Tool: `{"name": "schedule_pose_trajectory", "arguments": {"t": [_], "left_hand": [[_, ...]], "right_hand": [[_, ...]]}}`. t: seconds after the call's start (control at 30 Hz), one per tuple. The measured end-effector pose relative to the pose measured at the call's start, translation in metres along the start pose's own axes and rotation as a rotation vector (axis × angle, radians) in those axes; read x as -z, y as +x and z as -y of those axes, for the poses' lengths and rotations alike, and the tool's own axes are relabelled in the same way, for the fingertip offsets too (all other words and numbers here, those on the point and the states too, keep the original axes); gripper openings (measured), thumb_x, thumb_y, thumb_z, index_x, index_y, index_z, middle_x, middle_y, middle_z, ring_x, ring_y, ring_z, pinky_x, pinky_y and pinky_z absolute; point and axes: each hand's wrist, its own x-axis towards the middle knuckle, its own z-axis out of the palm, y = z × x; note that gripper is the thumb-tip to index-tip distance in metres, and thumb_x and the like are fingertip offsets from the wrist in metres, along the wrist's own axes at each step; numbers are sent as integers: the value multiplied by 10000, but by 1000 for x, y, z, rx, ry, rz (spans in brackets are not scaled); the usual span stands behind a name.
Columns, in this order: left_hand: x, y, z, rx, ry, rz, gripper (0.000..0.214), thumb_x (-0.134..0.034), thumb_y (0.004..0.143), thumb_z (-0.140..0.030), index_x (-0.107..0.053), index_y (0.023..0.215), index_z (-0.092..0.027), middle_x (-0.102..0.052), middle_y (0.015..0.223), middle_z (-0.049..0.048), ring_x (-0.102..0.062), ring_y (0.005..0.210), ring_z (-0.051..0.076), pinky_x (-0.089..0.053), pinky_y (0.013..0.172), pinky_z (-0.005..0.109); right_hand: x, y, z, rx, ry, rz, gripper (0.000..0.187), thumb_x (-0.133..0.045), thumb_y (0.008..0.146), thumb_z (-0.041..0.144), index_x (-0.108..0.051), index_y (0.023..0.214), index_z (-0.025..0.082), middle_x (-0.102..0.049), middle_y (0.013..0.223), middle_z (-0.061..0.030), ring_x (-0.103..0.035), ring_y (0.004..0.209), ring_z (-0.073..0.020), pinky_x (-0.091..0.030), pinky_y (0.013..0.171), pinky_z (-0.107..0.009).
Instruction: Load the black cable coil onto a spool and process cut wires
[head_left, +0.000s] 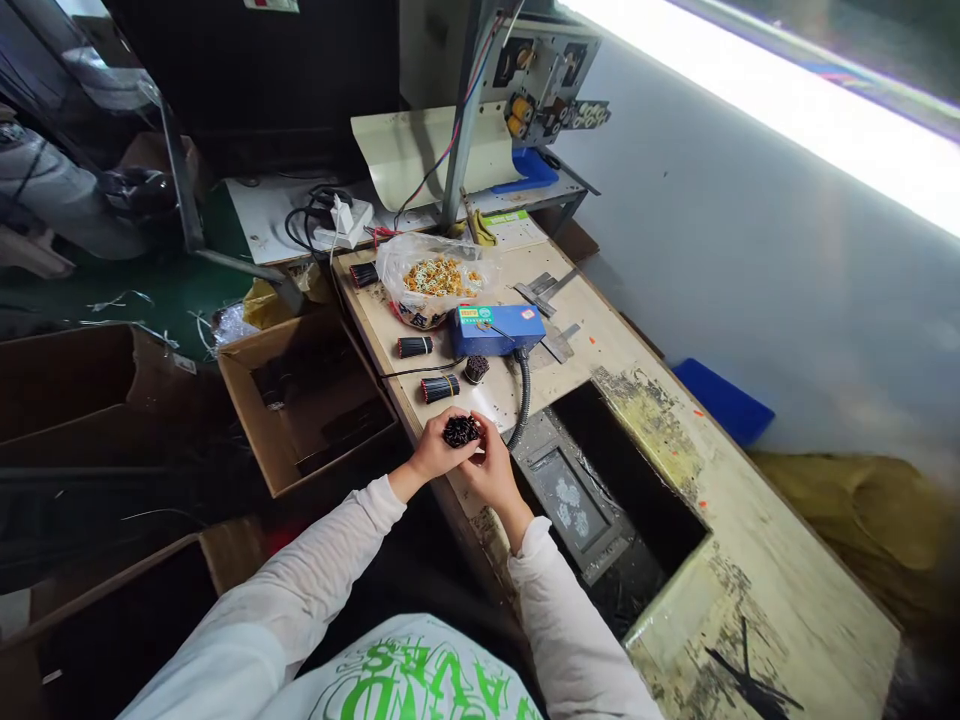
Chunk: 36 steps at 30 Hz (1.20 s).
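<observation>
My left hand [439, 447] and my right hand [491, 475] together grip a tight bundle of black wires [461, 431], its cut ends facing up, above the near edge of a wooden workbench [375, 310]. Just beyond my hands lie a short black wire bundle with a yellow band [439, 388], a stood-up bundle [476, 369] and another banded bundle [415, 346]. Farther back, a clear plastic bag [435, 280] holds small yellow-orange terminals. A blue box device [498, 330] sits near my right hand, with a black corrugated conduit [522, 400] running down from it.
An open cardboard box [300, 400] stands left of the bench, with dark boxes lower left. A rectangular opening [622, 470] cuts through the bench right of my hands. A machine with wiring [540, 80] stands at the bench's far end, and a pale wall runs along the right.
</observation>
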Motion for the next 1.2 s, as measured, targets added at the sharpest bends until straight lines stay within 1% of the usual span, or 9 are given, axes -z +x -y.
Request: {"name": "schedule_pose_trajectory", "arguments": {"t": [0.1, 0.17, 0.27, 0.37, 0.5, 0.63, 0.83, 0.97, 1.2], "left_hand": [[1, 0, 5, -58, 67, 17, 313, -785, 563, -99, -676, 831, -217, -655, 807, 20, -600, 799, 193, -445, 818, 297], [1, 0, 9, -110, 122, 33, 297, -761, 597, -110, -660, 857, -214, -660, 827, 26, -610, 806, 194, -454, 814, 304], [3, 1, 15, -199, 206, 59, 269, -722, 639, -129, -627, 880, -203, -659, 840, 25, -623, 810, 188, -471, 807, 314], [4, 2, 20, -249, 262, 75, 272, -702, 646, -139, -602, 893, -193, -659, 844, 19, -637, 823, 188, -489, 802, 323], [6, 2, 23, -272, 287, 71, 272, -689, 656, -145, -590, 905, -189, -657, 849, 23, -645, 837, 193, -501, 799, 331], [6, 2, 24, -284, 302, 67, 303, -681, 646, -129, -581, 926, -194, -651, 870, 25, -645, 852, 193, -503, 807, 329], [7, 2, 28, -301, 305, 61, 355, -688, 630, -119, -573, 959, -187, -648, 901, 39, -640, 857, 198, -499, 806, 335], [8, 2, 30, -294, 306, 79, 372, -708, 612, -129, -569, 952, -186, -655, 893, 39, -643, 846, 204, -500, 799, 341], [10, 3, 33, -285, 301, 85, 429, -717, 596, -128, -573, 996, -192, -668, 933, 37, -650, 873, 203, -510, 818, 340]], "right_hand": [[-1, -2, -3, 36, -39, -6, 653, -640, 746, 188, -407, 1355, 209, -537, 1306, -136, -553, 1167, -251, -491, 974, -423], [-1, -3, -3, 26, -57, 0, 681, -631, 739, 171, -391, 1375, 209, -527, 1316, -139, -550, 1168, -251, -518, 936, -406], [-1, -5, 0, 15, -80, -3, 707, -610, 722, 135, -385, 1389, 205, -519, 1324, -147, -558, 1148, -250, -566, 824, -356], [-2, -5, 0, 47, -109, -16, 731, -599, 710, 109, -380, 1400, 208, -525, 1319, -145, -558, 1147, -253, -575, 809, -359], [-3, -5, -4, 59, -150, 2, 805, -589, 696, 81, -327, 1444, 216, -526, 1306, -147, -550, 1152, -264, -561, 867, -414], [-3, -6, -8, 60, -194, 21, 851, -584, 695, 75, -275, 1477, 208, -521, 1288, -153, -553, 1132, -275, -549, 886, -443], [-1, -9, -7, 54, -250, 42, 900, -565, 739, 100, -151, 1529, 222, -538, 1221, -145, -597, 1013, -257, -561, 836, -436], [3, -8, -2, 106, -344, 89, 899, -541, 733, 75, -166, 1531, 252, -538, 1200, -138, -598, 1013, -266, -573, 785, -406], [7, -4, 3, 175, -515, 122, 903, -516, 746, 59, -122, 1540, 234, -551, 1150, -145, -606, 988, -291, -562, 796, -445]]}}
